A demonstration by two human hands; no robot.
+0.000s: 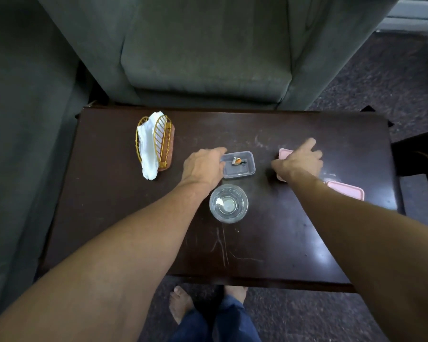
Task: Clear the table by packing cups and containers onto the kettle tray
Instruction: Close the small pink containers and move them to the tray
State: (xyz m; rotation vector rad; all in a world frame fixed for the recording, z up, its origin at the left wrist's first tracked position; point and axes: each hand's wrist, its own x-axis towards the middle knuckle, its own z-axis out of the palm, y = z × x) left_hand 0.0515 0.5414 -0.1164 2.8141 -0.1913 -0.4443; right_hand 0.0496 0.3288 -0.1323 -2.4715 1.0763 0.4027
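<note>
A small clear plastic container with a scrap of wrapper inside sits mid-table. My left hand touches its left edge, fingers curled around the rim. A clear glass cup stands just in front of the container. My right hand lies over a pink container, covering most of it; I cannot tell whether the fingers grip it. A pink lid lies flat to the right, partly behind my right forearm. No kettle tray is in view.
A gold wire napkin holder with white napkins stands at the back left of the dark wooden table. A grey armchair sits right behind the table. My bare feet are under the front edge.
</note>
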